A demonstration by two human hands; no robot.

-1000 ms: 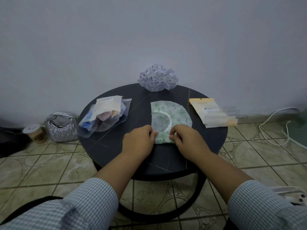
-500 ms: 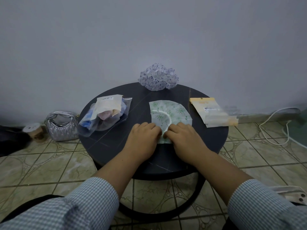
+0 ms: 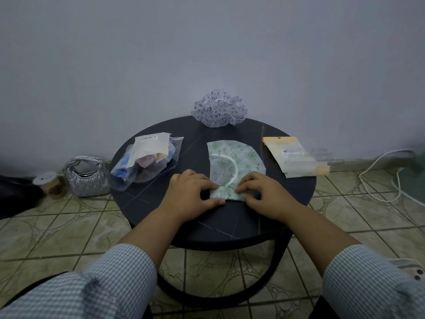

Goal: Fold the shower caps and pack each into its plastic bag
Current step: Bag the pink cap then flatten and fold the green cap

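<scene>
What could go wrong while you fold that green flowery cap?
The green shower cap is pinched only at its near end by the left hand and right hand, so the rolled bit may spring open if they let go. The empty bags lie off to the right, so one hand must probably let go to fetch one.

Near edge of green-print shower cap (image 3: 232, 161) hidden under both hands (image 3: 190, 194). Label print on orange-topped plastic bag (image 3: 292, 155) too small to read; its clear end blurs. Filled bag (image 3: 147, 162) contents indistinct. Dark object (image 3: 13, 194) cut by left edge.
</scene>
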